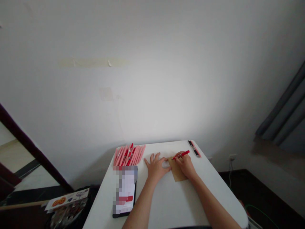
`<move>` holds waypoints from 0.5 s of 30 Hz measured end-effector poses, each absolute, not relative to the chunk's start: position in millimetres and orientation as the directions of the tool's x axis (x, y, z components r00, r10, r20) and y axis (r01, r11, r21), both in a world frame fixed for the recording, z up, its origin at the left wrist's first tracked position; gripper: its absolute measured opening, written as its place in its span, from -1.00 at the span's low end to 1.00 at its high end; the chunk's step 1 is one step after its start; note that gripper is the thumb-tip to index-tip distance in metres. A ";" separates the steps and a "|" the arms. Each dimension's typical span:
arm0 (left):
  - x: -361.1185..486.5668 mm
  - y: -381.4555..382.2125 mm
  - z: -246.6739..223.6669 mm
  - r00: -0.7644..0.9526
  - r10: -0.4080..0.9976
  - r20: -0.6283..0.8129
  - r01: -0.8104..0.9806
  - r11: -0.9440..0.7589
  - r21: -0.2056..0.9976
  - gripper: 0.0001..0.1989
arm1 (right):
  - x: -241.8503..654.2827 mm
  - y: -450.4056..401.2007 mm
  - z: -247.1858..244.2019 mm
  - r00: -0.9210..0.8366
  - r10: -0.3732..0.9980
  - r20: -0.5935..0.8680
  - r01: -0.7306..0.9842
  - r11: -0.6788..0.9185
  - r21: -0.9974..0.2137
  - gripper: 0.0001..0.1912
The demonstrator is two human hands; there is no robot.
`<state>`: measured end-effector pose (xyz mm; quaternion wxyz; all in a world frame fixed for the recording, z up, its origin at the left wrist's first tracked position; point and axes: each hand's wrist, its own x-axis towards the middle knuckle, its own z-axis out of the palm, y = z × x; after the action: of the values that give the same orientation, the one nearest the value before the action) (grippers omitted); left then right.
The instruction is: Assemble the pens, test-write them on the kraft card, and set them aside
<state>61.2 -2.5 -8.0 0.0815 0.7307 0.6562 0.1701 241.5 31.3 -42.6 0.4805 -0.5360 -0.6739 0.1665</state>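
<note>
My right hand [185, 165] is closed around a red pen [185, 153], its tip near the top of a small brown paper [178, 173]. My left hand [156, 168] rests on the white table [173, 206] with its fingers spread, the thumb and index finger touching the paper's left edge. A row of pink and red pens [128, 156] lies at the back left of the table. In front of the pens is a phone [126, 194] with a lit, partly blurred screen.
A black pen [194, 149] and a pink one [196, 149] lie at the back right. The wall [152, 79] stands behind the table. A bag of items with a box [66, 200] sits at the lower left. A grey curtain [283, 124] hangs at the right.
</note>
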 end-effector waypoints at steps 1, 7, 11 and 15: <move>60.9 -2.1 -8.8 0.081 0.986 0.144 0.930 -0.127 0.345 -0.61 | 241.6 31.5 -43.4 0.042 0.880 0.474 0.561 0.371 -0.740 -0.82; 60.2 -1.6 -8.7 0.090 0.987 0.131 0.930 -0.130 0.344 -0.59 | 242.1 33.0 -46.3 0.060 0.873 0.484 0.564 0.370 -0.738 -0.83; 60.4 -1.8 -8.0 0.088 0.988 0.130 0.935 -0.127 0.332 -0.59 | 242.6 32.7 -45.6 0.059 0.874 0.483 0.578 0.365 -0.730 -0.83; 60.0 -1.2 -9.1 0.091 0.988 0.129 0.933 -0.130 0.337 -0.59 | 243.0 31.9 -45.9 0.072 0.863 0.499 0.587 0.368 -0.721 -0.82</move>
<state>60.0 -1.2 -9.1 0.0843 0.7338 0.6542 0.1627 243.0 31.9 -45.9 0.4900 -0.5440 -0.6663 0.1411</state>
